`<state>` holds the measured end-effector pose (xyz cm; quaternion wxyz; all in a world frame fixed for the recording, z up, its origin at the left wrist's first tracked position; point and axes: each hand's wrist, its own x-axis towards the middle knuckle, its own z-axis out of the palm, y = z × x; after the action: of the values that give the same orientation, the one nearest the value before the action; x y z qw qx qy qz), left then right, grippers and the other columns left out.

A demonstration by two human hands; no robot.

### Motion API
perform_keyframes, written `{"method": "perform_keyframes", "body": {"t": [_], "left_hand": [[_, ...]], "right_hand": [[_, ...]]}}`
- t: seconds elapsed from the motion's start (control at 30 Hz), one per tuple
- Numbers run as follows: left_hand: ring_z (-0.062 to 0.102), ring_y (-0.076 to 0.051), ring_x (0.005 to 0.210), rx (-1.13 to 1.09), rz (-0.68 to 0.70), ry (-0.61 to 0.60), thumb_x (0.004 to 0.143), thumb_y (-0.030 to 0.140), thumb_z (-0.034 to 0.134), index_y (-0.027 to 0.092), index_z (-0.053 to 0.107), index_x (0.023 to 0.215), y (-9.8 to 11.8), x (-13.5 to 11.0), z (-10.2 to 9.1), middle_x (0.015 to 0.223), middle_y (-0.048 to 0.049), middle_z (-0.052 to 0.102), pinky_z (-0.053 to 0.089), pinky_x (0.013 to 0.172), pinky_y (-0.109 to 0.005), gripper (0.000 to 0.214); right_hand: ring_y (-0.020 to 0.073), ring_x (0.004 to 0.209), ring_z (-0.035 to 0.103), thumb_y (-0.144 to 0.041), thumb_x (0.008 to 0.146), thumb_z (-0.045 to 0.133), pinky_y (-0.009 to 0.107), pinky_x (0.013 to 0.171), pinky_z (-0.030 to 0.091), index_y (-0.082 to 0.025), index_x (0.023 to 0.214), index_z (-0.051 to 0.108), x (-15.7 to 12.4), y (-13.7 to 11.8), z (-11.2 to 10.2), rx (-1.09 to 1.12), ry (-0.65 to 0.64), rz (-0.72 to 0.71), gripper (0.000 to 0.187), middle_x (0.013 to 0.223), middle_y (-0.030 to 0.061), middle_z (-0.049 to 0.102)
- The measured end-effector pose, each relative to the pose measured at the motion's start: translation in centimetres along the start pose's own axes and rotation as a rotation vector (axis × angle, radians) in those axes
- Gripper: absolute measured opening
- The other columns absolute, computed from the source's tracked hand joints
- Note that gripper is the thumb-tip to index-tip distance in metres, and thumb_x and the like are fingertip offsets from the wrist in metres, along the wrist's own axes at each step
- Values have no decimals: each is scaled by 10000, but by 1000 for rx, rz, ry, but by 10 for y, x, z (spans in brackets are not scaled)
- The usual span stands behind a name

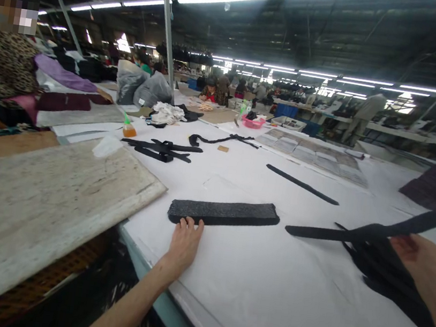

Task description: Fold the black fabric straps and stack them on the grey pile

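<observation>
A thick black fabric band point(224, 213) lies flat on the white table point(263, 300). My left hand point(184, 243) rests flat on the table with its fingertips touching the band's left end, fingers stretched out. At the right edge my right hand point(426, 268) is closed on a bunch of long black fabric strips point(370, 236); one strip sticks out left and another rises to the upper right, and more black fabric hangs beneath the hand.
A worn wooden board point(34, 202) lies at the left. Farther back on the table lie more black strips point(163, 149), a single long strip point(302, 184), an orange glue bottle point(129, 128), grey bags point(141, 88) and a pink basket point(253, 121). People work at distant tables.
</observation>
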<state>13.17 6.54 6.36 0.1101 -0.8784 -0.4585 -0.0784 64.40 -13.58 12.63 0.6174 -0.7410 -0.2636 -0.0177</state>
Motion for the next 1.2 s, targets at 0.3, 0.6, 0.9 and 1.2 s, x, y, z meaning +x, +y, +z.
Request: {"method": "perform_keyframes", "body": {"t": [0.3, 0.6, 0.9, 1.2], "left_hand": [[464, -312, 1184, -331, -20, 128, 742, -54, 356, 116, 597, 1116, 6, -13, -13, 1257, -177, 530, 376, 996, -489, 476], [607, -151, 579, -1695, -496, -471, 783, 639, 451, 77, 594, 816, 16, -36, -35, 764, -128, 658, 489, 503, -246, 581], [550, -103, 469, -1438, -509, -499, 804, 330, 502, 115, 581, 731, 0, -42, -35, 583, -8, 573, 424, 390, -172, 240], [554, -113, 543, -1025, -285, -406, 659, 46, 507, 150, 595, 934, -3, -35, -32, 702, 12, 636, 458, 567, -218, 307]], "right_hand": [[156, 623, 562, -375, 648, 653, 318, 625, 486, -198, 798, 606, -149, -75, 100, 203, -289, 167, 237, 699, 1, 600], [142, 719, 528, -124, 883, 391, 250, 661, 392, -181, 788, 581, -297, -105, 185, -443, -781, -724, 220, 803, 29, 589], [181, 752, 488, -58, 851, 443, 292, 695, 389, -145, 913, 617, -332, -96, 183, -629, -861, -1120, 205, 829, 61, 577], [184, 795, 478, -48, 854, 410, 306, 718, 385, -147, 883, 616, -329, -100, 166, -502, -845, -1139, 230, 901, 76, 594]]}}
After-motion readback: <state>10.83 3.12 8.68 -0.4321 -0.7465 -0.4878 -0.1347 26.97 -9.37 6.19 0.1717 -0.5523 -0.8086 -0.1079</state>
